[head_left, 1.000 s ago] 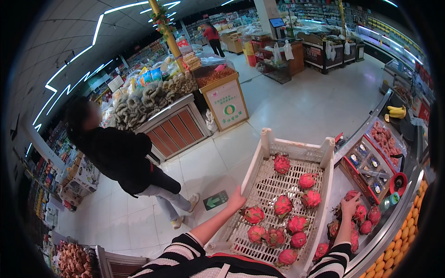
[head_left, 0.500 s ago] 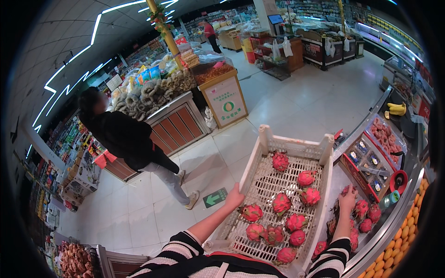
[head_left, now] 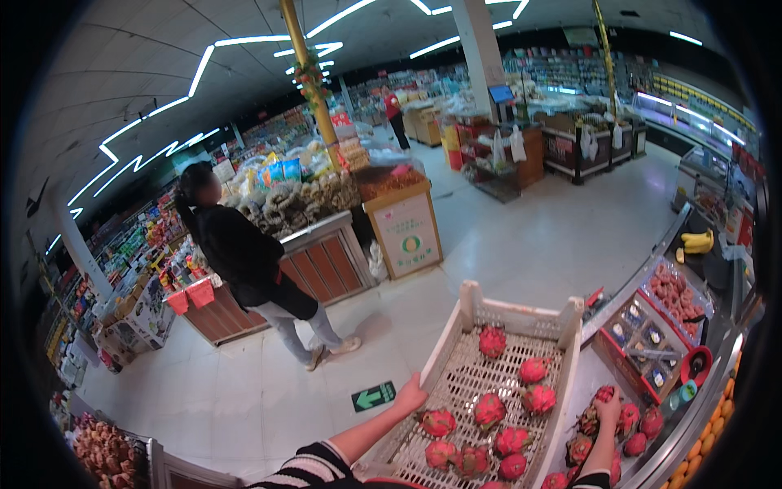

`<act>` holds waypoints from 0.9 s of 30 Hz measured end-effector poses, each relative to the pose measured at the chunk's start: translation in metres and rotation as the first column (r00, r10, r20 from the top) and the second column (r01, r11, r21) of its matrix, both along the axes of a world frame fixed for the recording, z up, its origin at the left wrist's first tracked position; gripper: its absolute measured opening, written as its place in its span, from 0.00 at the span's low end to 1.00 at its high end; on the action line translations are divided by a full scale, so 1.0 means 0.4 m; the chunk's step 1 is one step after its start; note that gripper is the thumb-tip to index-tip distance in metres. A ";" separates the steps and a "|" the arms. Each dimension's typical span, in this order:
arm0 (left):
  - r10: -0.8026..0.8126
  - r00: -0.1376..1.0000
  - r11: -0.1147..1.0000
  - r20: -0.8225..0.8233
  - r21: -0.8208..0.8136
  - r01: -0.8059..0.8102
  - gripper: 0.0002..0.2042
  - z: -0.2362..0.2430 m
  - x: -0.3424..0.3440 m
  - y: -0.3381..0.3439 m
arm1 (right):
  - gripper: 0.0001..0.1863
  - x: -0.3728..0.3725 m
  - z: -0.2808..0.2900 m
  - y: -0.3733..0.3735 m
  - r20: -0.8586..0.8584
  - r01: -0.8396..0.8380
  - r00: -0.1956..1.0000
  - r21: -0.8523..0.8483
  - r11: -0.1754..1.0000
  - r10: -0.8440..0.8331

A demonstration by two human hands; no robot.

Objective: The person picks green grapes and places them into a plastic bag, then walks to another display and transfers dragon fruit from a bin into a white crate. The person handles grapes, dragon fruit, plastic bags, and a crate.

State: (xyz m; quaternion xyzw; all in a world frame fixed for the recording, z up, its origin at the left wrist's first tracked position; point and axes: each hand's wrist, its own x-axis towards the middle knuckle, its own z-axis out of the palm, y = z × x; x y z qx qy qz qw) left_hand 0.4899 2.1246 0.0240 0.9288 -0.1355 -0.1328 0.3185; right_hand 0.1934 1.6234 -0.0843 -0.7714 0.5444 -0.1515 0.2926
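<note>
A white slatted plastic crate (head_left: 523, 314) is in front of me, with several pink dragon fruits (head_left: 489, 410) spread over its bottom. My left hand (head_left: 412, 394) is closed around the crate's left rim. To the right of the crate, more dragon fruits (head_left: 628, 419) lie in a cluster on a metal display counter. There my right hand (head_left: 608, 411) has its fingers closed on one dragon fruit (head_left: 604, 394) at the far side of the cluster. Part of that fruit is hidden by the fingers.
Beyond the cluster are a box of packaged goods (head_left: 643, 338), a red bowl (head_left: 696, 364), a tray of reddish produce (head_left: 675, 292) and bananas (head_left: 697, 242). Orange fruits (head_left: 711, 440) line the right edge. A person in black (head_left: 244, 253) stands left, by a stall (head_left: 326, 259).
The view has tilted up, so crate and counter sit lower in the picture. My left hand stays on the rim. My right hand remains at the dragon fruit cluster, now with a fruit showing in its fingers.
</note>
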 end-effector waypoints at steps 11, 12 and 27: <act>-0.008 0.998 1.000 0.057 -0.027 0.009 0.21 -0.008 0.008 -0.004 | 0.27 -0.132 0.071 0.094 0.702 -0.228 0.507 0.669 0.708 -0.500; -0.004 0.999 0.999 0.054 -0.047 0.006 0.21 -0.015 0.006 -0.002 | 0.27 -0.148 0.105 0.106 0.716 -0.264 0.466 0.673 0.691 -0.519; -0.170 0.985 0.984 -0.010 -0.053 0.169 0.19 0.022 0.038 -0.155 | 0.24 0.323 0.438 0.428 0.902 -0.693 0.406 0.407 0.595 -0.145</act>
